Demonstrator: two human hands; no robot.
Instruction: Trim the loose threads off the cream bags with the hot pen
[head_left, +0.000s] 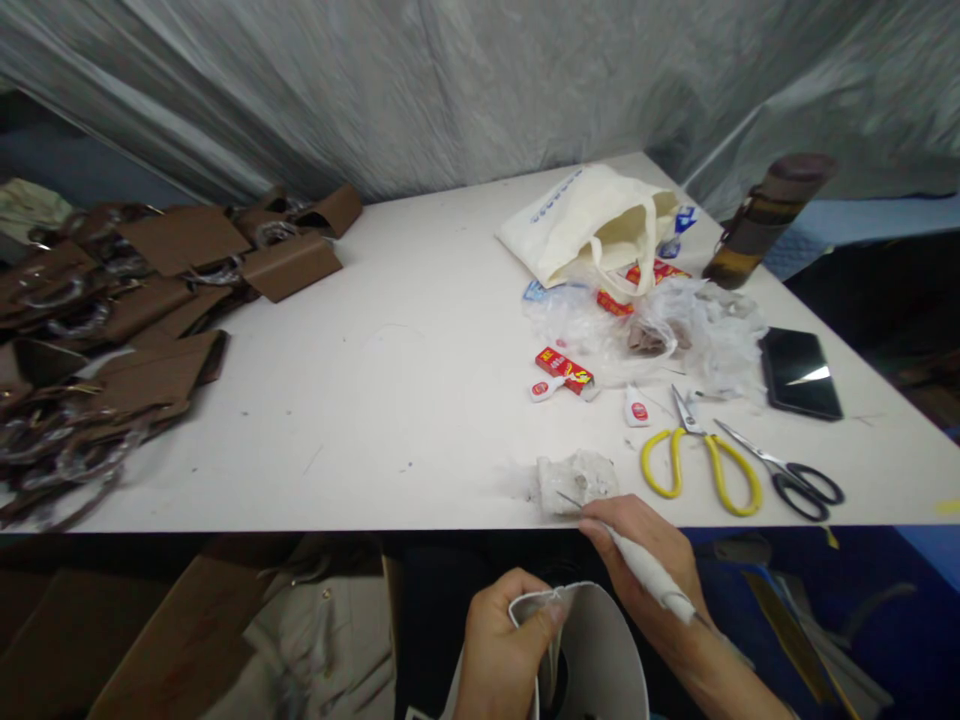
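On white tabletop point(405, 430), noted whitish pad point(553, 474) just left of right hand point(658, 532), gripping thin-tipped tool point(652, 578) angled up-left, perhaps touching. Found left hand point(504, 640) pinching curved grey panel point(613, 640), nearer body.

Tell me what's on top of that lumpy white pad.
On the white pad are dark specks; over it, the thin tip of a white-wrapped tool in the right hand, contact unclear. The hand covers the pad's near right corner; anything there is unseen.

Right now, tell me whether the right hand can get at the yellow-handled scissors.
Probably yes: the yellow-handled scissors lie near the right hand, with nothing visibly blocking the way. But that hand holds a white-wrapped tool, which it may need to put down first.
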